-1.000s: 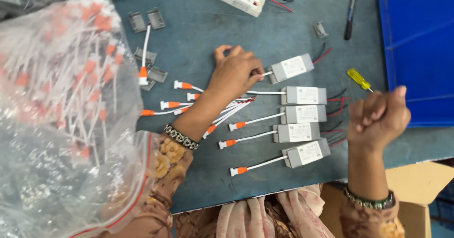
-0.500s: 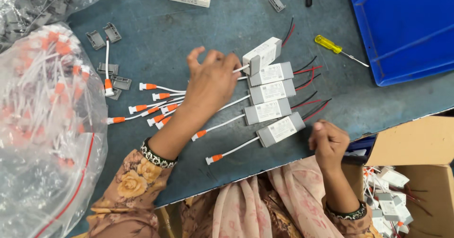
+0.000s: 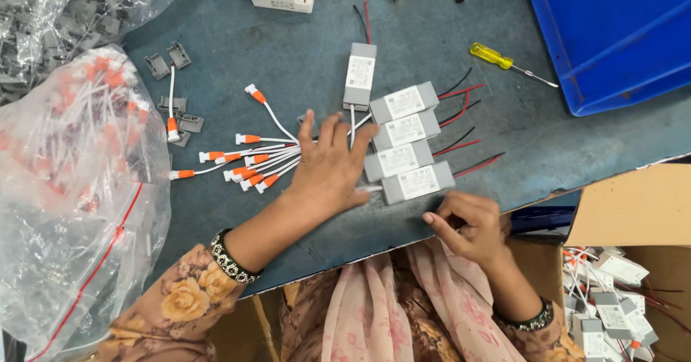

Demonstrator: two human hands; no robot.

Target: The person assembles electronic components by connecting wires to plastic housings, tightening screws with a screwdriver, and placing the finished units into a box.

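Head view: left hand flat beside grey driver boxes near table edge.

Workplace seen from above. A dark blue-grey tabletop fills most of the view, its surface matt and lightly scuffed under even, soft light. A blue plastic bin stands at the upper right corner. Clear plastic bags lie along the left edge. Below the near edge, at lower right, an open cardboard box stands.
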